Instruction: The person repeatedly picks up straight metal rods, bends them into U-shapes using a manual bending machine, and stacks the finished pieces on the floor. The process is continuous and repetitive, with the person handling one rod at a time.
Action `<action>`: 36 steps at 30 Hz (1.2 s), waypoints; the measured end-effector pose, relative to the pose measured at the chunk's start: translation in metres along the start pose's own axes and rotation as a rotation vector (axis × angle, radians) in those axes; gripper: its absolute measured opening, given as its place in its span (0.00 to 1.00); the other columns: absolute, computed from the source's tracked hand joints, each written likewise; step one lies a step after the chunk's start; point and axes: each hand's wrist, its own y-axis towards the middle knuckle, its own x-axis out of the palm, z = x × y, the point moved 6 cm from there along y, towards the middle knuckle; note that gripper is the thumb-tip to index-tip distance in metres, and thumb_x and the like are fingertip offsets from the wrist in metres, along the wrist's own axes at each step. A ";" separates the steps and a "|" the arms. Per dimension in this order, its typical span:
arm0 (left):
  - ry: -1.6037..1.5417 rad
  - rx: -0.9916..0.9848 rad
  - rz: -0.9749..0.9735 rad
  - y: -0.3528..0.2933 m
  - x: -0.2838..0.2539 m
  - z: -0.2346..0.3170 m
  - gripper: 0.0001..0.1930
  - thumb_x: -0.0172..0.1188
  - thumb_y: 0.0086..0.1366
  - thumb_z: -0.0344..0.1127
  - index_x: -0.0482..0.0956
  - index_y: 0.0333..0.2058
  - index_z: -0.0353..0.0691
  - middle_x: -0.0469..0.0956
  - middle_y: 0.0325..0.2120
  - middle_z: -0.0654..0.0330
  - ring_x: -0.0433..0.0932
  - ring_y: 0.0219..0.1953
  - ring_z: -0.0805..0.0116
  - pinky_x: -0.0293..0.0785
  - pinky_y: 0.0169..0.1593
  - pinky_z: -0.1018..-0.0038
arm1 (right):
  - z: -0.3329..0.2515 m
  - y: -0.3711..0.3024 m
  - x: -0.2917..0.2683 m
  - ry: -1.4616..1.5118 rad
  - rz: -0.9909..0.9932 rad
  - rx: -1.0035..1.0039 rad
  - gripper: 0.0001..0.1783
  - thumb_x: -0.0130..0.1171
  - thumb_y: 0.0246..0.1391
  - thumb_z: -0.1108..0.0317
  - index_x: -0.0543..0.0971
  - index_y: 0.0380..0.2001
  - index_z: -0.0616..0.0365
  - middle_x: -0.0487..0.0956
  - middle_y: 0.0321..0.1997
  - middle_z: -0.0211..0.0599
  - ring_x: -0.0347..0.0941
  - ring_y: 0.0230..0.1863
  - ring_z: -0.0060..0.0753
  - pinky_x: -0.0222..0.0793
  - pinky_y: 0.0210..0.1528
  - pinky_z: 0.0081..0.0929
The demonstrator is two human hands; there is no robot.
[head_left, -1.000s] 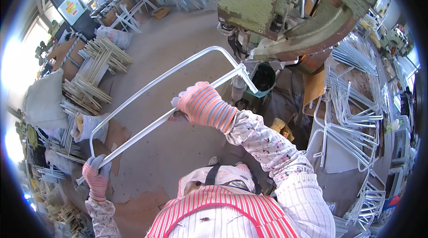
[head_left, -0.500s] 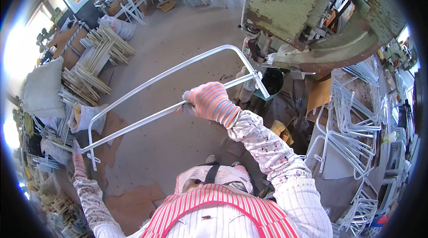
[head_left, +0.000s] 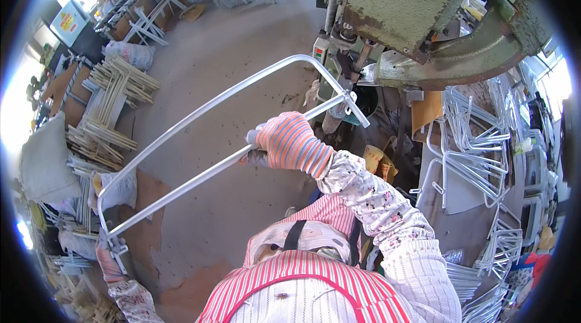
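A white tubular metal frame (head_left: 181, 191), a long loop with rounded corners and a crossing joint at each end, spans the view ahead of me. My right hand (head_left: 293, 145), in a striped knit glove, is closed around the middle of its nearer bar. At the frame's left end, my left hand (head_left: 109, 260), in a similar glove, grips beside the joint; its fingers show only in part. The frame's right end hangs in front of a worn green machine (head_left: 399, 8) with a curved arm, and no clear contact shows between them.
Pale bent tubes (head_left: 115, 90) lie stacked at left, near a grey cushion-like sack (head_left: 48, 159) and a white bag (head_left: 118, 190). More tubular frames (head_left: 469, 172) pile up at right. Flattened cardboard (head_left: 193, 287) covers part of the floor. A grey control box (head_left: 69, 22) stands far left.
The frame's left end has swung nearer to me and slightly left, with my left hand moving along. My right hand keeps its hold. The whole view has shifted a little.
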 end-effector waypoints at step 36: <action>0.053 0.169 -0.843 -0.052 0.286 0.045 0.25 0.54 0.65 0.39 0.65 0.59 0.34 0.75 0.37 0.65 0.75 0.36 0.76 0.74 0.40 0.77 | -0.075 -0.176 0.047 0.642 -0.292 0.530 0.29 0.54 0.57 0.61 0.63 0.62 0.45 0.79 0.36 0.49 0.78 0.34 0.49 0.75 0.36 0.37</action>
